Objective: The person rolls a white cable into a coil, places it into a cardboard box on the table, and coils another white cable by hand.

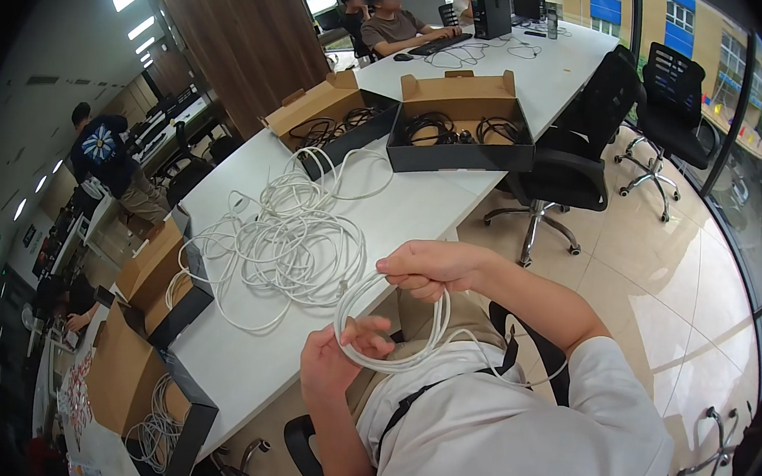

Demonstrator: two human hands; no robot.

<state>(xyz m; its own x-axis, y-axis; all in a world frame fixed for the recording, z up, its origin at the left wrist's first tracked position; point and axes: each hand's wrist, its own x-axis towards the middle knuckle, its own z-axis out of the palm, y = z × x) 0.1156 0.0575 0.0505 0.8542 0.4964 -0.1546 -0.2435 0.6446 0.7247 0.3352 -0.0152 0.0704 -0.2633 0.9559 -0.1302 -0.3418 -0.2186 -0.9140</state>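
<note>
A loop of white cable (pixel 443 321) hangs in front of my torso. My right hand (pixel 433 268) is closed around the top of this coil, thumb pressed against the fingers. At the coil's lower left, my left hand (pixel 342 354) has its fingers apart, reaching into the loop and touching the strands. A loose cable end trails from the coil across my shirt to the right. On the white table (pixel 298 358), close beyond my hands, lies a large tangled pile of white cables (pixel 295 231).
Two open boxes of black cables, one box (pixel 461 154) and another box (pixel 338 157), stand beyond the pile. Open boxes with white cables (pixel 160 427) line the left. Black chairs (pixel 559 172) stand at right. A person (pixel 404 31) sits at the far end; others are around.
</note>
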